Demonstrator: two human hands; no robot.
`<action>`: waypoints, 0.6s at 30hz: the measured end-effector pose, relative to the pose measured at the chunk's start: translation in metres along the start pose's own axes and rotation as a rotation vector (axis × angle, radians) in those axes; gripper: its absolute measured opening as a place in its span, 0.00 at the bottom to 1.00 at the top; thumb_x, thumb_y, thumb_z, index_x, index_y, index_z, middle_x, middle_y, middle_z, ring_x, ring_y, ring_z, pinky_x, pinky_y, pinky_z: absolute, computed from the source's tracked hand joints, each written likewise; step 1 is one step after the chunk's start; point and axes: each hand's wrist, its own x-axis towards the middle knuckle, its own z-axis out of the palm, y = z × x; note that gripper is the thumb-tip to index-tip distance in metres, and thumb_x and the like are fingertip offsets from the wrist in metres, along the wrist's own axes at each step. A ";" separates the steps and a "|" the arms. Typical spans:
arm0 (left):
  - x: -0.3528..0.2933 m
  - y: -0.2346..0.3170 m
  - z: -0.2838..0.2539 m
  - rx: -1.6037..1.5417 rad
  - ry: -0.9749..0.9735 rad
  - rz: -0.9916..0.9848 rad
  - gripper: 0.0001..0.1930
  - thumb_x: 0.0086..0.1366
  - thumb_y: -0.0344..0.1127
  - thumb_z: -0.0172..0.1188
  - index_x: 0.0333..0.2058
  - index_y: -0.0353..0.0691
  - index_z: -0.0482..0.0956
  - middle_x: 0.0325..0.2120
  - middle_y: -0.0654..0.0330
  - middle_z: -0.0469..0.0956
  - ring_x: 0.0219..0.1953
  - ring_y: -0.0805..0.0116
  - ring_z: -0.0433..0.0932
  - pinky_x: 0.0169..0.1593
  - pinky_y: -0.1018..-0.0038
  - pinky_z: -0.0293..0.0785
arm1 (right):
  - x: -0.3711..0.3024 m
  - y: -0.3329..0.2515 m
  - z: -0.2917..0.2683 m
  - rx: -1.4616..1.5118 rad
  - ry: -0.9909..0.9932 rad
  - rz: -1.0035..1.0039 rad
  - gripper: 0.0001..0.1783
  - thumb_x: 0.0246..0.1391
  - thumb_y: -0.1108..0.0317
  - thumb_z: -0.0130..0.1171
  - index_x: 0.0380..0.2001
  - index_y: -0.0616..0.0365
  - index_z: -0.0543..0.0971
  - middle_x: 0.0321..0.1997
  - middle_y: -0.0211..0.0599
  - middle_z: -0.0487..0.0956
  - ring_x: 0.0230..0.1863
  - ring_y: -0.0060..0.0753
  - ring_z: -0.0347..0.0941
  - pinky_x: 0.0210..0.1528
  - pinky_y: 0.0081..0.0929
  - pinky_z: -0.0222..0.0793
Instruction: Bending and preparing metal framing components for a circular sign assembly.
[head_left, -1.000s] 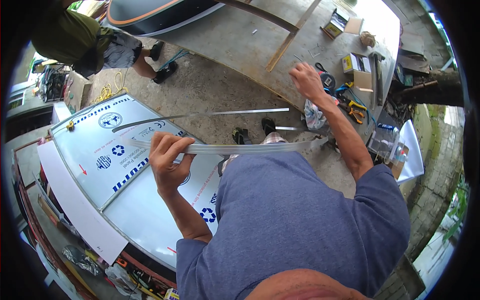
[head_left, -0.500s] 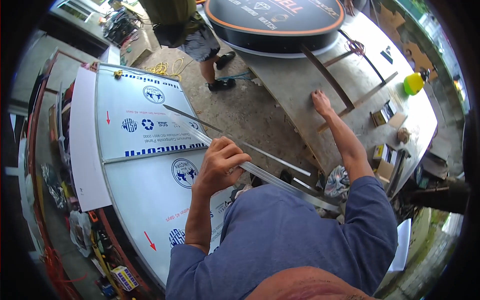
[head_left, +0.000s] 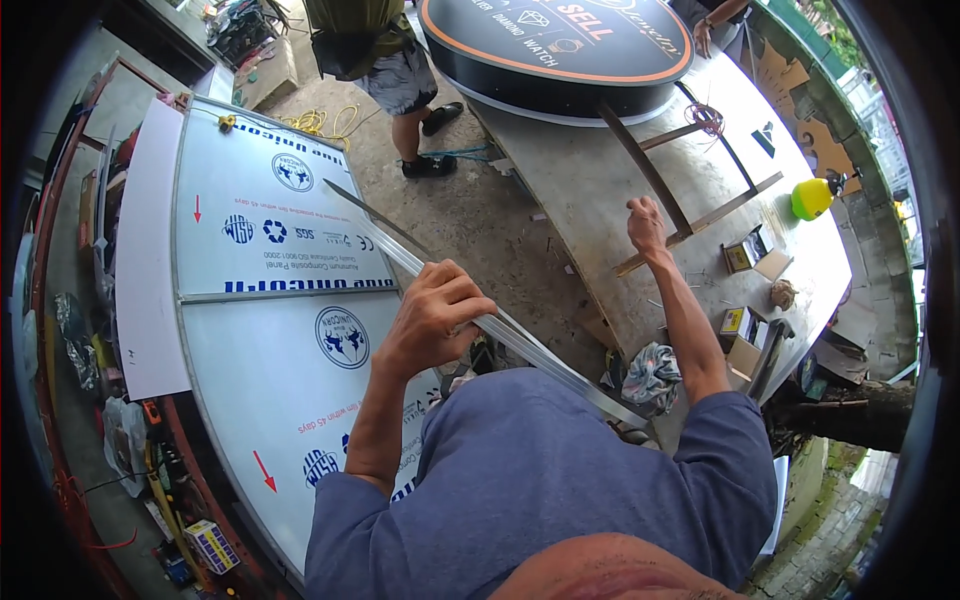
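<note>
My left hand (head_left: 434, 318) is closed round long, thin silvery metal strips (head_left: 555, 365). They slant from over the panels at upper left, across in front of my body, to the lower right. One strip's dark pointed end (head_left: 345, 195) reaches furthest out. Above the near edge of the grey worktable (head_left: 560, 190), my right hand (head_left: 646, 228) has its fingers curled in; whatever they hold, if anything, is too small to make out. Beside that hand lies a brown metal frame (head_left: 655, 180), reaching to a big black round sign (head_left: 560, 60) with an orange rim.
White film-covered panels (head_left: 270, 375) in a metal frame stand on the left. On the table are a yellow-green spray bottle (head_left: 815, 198), small open boxes (head_left: 745, 250) and a crumpled cloth (head_left: 653, 378) at its edge. A person in shorts (head_left: 400, 85) stands ahead; another person's hand (head_left: 703, 38) rests at the far side.
My right hand has come up from the tabletop, its fingers curling in. My left hand still grips the strips, which now lie closer together. The view has shifted slightly.
</note>
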 end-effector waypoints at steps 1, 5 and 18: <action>-0.002 0.000 0.000 -0.003 0.006 -0.006 0.18 0.39 0.22 0.72 0.33 0.47 0.86 0.27 0.69 0.77 0.37 0.66 0.73 0.45 0.66 0.70 | -0.010 -0.004 -0.015 0.053 0.106 0.008 0.11 0.52 0.77 0.56 0.39 0.56 0.80 0.40 0.42 0.76 0.48 0.48 0.75 0.46 0.42 0.73; -0.006 -0.001 -0.001 -0.028 -0.002 -0.010 0.17 0.39 0.22 0.68 0.32 0.44 0.85 0.28 0.67 0.78 0.39 0.65 0.74 0.47 0.67 0.69 | -0.064 0.010 -0.064 0.119 0.223 0.136 0.10 0.54 0.76 0.56 0.40 0.57 0.81 0.37 0.43 0.76 0.42 0.49 0.77 0.46 0.42 0.73; -0.004 -0.020 0.003 -0.049 0.013 -0.007 0.17 0.40 0.23 0.72 0.34 0.44 0.86 0.28 0.67 0.79 0.37 0.64 0.73 0.45 0.66 0.68 | -0.222 0.038 -0.053 0.368 0.124 0.534 0.13 0.59 0.61 0.61 0.35 0.62 0.84 0.27 0.44 0.83 0.29 0.41 0.80 0.36 0.34 0.75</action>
